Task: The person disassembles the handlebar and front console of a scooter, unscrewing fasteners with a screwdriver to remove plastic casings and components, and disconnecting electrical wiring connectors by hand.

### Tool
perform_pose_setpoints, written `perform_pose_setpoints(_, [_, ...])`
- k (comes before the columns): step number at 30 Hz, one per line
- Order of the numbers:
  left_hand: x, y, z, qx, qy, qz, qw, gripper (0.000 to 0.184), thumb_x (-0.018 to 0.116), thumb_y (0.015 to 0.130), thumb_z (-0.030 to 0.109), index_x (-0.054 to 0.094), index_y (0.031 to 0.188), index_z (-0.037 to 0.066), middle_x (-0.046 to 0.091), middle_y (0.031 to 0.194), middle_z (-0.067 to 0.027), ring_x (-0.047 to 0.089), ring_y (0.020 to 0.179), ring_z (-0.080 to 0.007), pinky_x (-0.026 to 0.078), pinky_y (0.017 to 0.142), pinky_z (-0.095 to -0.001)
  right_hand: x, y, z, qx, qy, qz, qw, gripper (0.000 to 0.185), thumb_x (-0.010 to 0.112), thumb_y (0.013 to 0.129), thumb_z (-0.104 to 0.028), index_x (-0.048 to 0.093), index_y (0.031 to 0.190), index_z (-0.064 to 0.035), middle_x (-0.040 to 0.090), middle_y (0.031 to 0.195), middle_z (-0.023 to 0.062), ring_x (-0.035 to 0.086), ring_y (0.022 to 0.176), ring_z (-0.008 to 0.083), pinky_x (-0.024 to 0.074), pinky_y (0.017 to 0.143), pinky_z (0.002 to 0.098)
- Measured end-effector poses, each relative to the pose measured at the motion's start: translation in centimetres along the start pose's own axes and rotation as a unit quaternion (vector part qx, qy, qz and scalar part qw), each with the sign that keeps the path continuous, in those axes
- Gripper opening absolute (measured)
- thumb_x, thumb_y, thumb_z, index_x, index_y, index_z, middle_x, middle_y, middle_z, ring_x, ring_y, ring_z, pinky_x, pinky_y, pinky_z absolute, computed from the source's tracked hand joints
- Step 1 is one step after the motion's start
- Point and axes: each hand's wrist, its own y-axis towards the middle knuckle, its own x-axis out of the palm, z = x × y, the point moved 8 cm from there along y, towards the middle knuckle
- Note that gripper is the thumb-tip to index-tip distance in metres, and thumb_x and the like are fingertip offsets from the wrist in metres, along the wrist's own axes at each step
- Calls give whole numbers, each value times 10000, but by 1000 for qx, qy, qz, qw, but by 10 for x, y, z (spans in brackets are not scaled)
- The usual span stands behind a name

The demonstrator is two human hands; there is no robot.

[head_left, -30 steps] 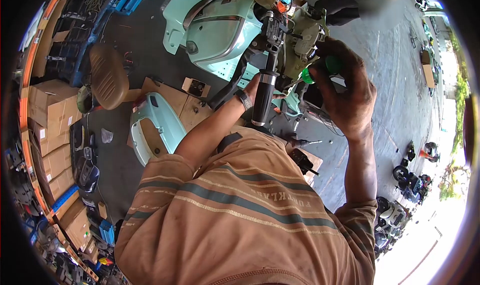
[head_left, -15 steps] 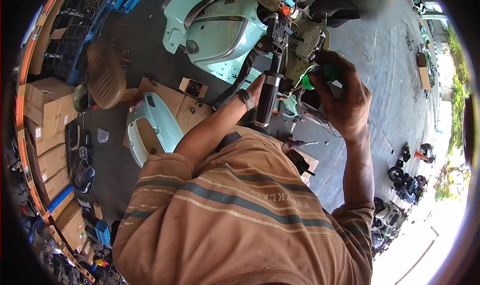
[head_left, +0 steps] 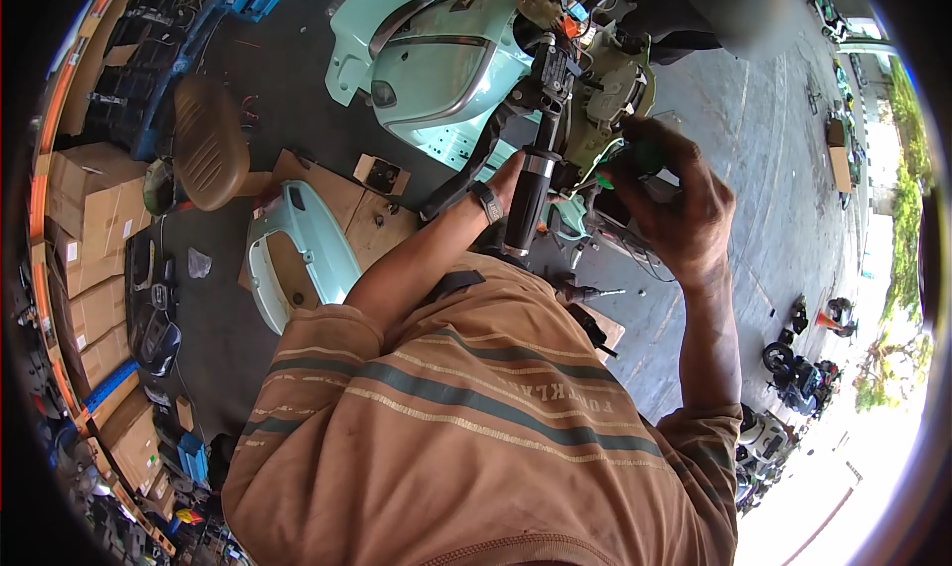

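Note:
My right hand is closed, fingers curled around a green-and-dark tool handle; its working end cannot be made out. It is beside the opened front of a mint-green scooter, close to an exposed pale housing. Toward the left, my left hand reaches behind the black handlebar grip, which hides its fingers. Whether that hand holds anything is not visible. Above the grip are the brake-lever parts, and loose wiring with an orange connector shows at the top.
On cardboard at left lies a mint-green body panel, near a small open box. A brown seat and stacked cartons stand farther left. Another person is at the top; parked scooters are at right.
My right hand has turned slightly and the green handle shows less between its fingers. My left hand stays behind the grip. The view has shifted a little.

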Motion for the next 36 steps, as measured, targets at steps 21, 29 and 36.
perform_pose_setpoints(21, [12,-6,-2,12,29,-17,999,383,491,941,449,647,1058,121,655,894,-58,651,789,-206,555,695,-420,58,-32,-35,-184,-78,168,965,431,869,658,-284,706,1055,-235,590,803,5,561,655,163,426,507,281])
perform_pose_setpoints(29, [10,-4,-5,13,24,-11,1000,351,514,931,405,636,1083,113,649,932,-63,646,827,-208,547,722,-414,59,-14,-36,-261,149,-94,949,499,800,761,-284,654,1222,-158,620,804,52,640,727,232,544,617,352])
perform_pose_setpoints(36, [6,-1,-5,33,19,-1,999,331,534,922,367,627,1104,106,645,966,-68,641,859,-210,540,746,-408,18,18,-29,-67,-214,-212,951,445,727,845,-262,587,1203,-38,689,913,113,674,714,312,533,591,415])
